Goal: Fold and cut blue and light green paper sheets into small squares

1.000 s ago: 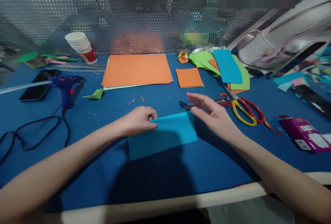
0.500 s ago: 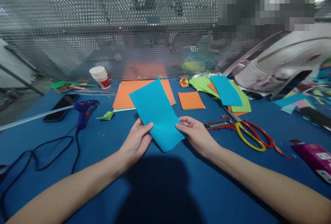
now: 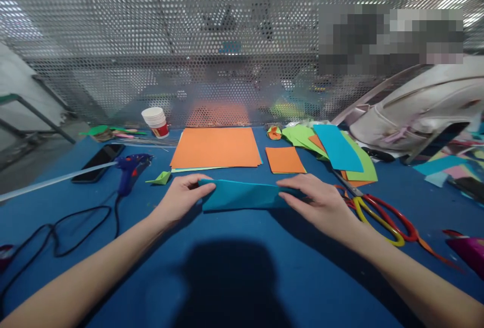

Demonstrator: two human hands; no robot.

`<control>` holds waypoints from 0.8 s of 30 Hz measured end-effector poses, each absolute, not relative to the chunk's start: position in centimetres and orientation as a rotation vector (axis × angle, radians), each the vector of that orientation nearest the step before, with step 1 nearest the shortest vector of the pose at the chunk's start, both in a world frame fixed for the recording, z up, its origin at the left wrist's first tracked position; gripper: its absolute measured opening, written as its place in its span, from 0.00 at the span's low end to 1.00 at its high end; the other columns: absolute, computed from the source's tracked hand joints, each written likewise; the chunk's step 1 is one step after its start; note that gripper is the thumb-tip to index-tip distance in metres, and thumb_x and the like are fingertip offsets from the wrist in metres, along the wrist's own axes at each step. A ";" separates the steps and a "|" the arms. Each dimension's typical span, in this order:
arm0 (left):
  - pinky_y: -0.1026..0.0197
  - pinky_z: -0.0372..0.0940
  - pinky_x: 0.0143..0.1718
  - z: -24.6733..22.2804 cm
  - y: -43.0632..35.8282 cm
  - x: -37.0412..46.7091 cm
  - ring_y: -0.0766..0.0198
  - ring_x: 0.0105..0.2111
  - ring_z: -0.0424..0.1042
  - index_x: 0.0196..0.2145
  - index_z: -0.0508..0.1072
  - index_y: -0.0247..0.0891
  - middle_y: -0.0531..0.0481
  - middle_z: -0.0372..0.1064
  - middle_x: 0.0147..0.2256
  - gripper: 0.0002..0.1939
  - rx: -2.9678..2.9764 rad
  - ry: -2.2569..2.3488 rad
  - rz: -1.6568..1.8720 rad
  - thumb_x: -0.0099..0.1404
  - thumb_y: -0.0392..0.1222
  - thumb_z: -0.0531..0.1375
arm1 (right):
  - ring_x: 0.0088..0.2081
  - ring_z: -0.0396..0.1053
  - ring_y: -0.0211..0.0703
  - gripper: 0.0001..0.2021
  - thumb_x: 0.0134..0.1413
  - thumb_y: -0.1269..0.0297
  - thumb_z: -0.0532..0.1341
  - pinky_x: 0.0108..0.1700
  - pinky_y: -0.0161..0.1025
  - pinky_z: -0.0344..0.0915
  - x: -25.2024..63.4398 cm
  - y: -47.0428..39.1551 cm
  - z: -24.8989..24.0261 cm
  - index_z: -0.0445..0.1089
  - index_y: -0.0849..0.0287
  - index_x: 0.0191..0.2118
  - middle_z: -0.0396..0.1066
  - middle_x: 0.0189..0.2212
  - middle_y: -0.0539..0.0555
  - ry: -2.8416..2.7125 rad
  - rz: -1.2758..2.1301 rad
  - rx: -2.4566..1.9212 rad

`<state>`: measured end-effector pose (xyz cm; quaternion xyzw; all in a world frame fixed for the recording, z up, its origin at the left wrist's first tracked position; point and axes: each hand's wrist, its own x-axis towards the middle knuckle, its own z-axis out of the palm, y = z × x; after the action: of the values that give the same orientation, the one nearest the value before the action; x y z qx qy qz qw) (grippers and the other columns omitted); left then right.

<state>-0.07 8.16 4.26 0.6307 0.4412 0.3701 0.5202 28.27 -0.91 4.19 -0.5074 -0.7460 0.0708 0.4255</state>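
Observation:
A blue sheet of paper (image 3: 244, 196) lies sideways between my two hands, seen as a long narrow strip close to the table. My left hand (image 3: 187, 194) pinches its left end, thumb on the near side. At the other end, my right hand (image 3: 313, 197) holds the paper between thumb and fingers. Just beyond the sheet is a stack of orange paper (image 3: 216, 147) with green edges showing below. A smaller stack of orange squares (image 3: 284, 160) sits to its right. Scissors (image 3: 378, 217) with red and yellow handles rest beside my right hand.
A glue gun (image 3: 130, 169) with a long glue stick and black cord lies at left, by a phone (image 3: 98, 163) and stacked paper cups (image 3: 156, 122). Green sheets (image 3: 302, 139) and a blue strip (image 3: 338, 147) lie back right, near a pale bag (image 3: 408, 111). Perforated metal panel (image 3: 170, 75) stands behind.
The blue paper has turned from upright and slanted to lengthwise across, and lower to the table. My hands have moved apart to its two ends. The view has tilted up slightly.

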 end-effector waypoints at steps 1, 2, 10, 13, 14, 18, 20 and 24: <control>0.64 0.67 0.32 4.1 8.0 -0.1 0.64 0.29 0.71 0.29 0.80 0.38 0.49 0.76 0.30 0.11 1.519 1.059 0.909 0.54 0.49 0.68 | 0.37 0.75 0.45 0.08 0.57 0.63 0.63 0.42 0.46 0.72 28.3 -1.0 4.0 0.74 0.54 0.42 0.79 0.36 0.55 -1.783 0.236 -1.309; 0.63 0.67 0.33 4.0 7.8 -0.2 0.63 0.30 0.72 0.29 0.81 0.39 0.49 0.76 0.30 0.11 1.544 1.066 0.926 0.55 0.49 0.68 | 0.38 0.75 0.46 0.11 0.55 0.61 0.64 0.41 0.46 0.72 28.4 -1.1 3.8 0.74 0.55 0.44 0.79 0.38 0.56 -1.679 0.317 -1.353; 0.58 0.70 0.42 4.6 6.5 -0.6 0.55 0.37 0.76 0.32 0.82 0.40 0.47 0.79 0.34 0.13 1.632 1.150 0.985 0.54 0.51 0.67 | 0.27 0.67 0.40 0.18 0.49 0.49 0.66 0.30 0.38 0.67 29.4 -1.8 2.6 0.77 0.57 0.40 0.70 0.27 0.51 -1.349 0.844 -1.479; 0.57 0.70 0.43 4.2 6.5 -0.6 0.53 0.39 0.76 0.33 0.83 0.40 0.46 0.80 0.35 0.15 1.600 1.194 0.986 0.53 0.52 0.67 | 0.29 0.65 0.40 0.26 0.43 0.48 0.68 0.30 0.37 0.66 29.4 -2.2 2.8 0.75 0.56 0.48 0.67 0.28 0.50 -1.370 0.957 -1.386; 0.57 0.70 0.43 3.9 6.7 -0.7 0.52 0.39 0.76 0.34 0.83 0.39 0.45 0.80 0.35 0.16 1.597 1.205 0.986 0.52 0.52 0.67 | 0.29 0.65 0.40 0.29 0.41 0.49 0.70 0.30 0.37 0.66 29.2 -2.2 2.8 0.74 0.56 0.49 0.67 0.29 0.50 -1.362 0.979 -1.399; 0.59 0.71 0.40 2.5 7.2 -1.2 0.55 0.38 0.76 0.38 0.82 0.39 0.45 0.80 0.37 0.19 1.564 1.182 0.967 0.55 0.54 0.66 | 0.27 0.63 0.39 0.17 0.46 0.50 0.67 0.30 0.37 0.64 28.5 -2.2 2.6 0.76 0.58 0.36 0.68 0.26 0.50 -1.284 0.876 -1.530; 0.59 0.71 0.39 2.3 7.3 -1.4 0.55 0.37 0.76 0.39 0.82 0.40 0.45 0.79 0.38 0.19 1.551 1.169 0.931 0.56 0.55 0.65 | 0.26 0.61 0.38 0.16 0.48 0.50 0.65 0.29 0.37 0.61 28.1 -2.2 2.5 0.73 0.58 0.26 0.66 0.22 0.50 -1.262 0.778 -1.546; 0.57 0.70 0.44 3.2 7.0 -1.3 0.52 0.41 0.76 0.38 0.82 0.41 0.46 0.80 0.39 0.19 1.622 1.233 0.861 0.55 0.55 0.65 | 0.24 0.59 0.37 0.15 0.47 0.52 0.65 0.26 0.35 0.58 27.8 -2.3 2.7 0.72 0.58 0.22 0.64 0.19 0.48 -1.247 0.718 -1.567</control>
<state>-1.30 6.99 3.15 0.6555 0.4981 0.3481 0.4483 27.85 -2.30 2.74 -0.6440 -0.5123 0.2949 0.4857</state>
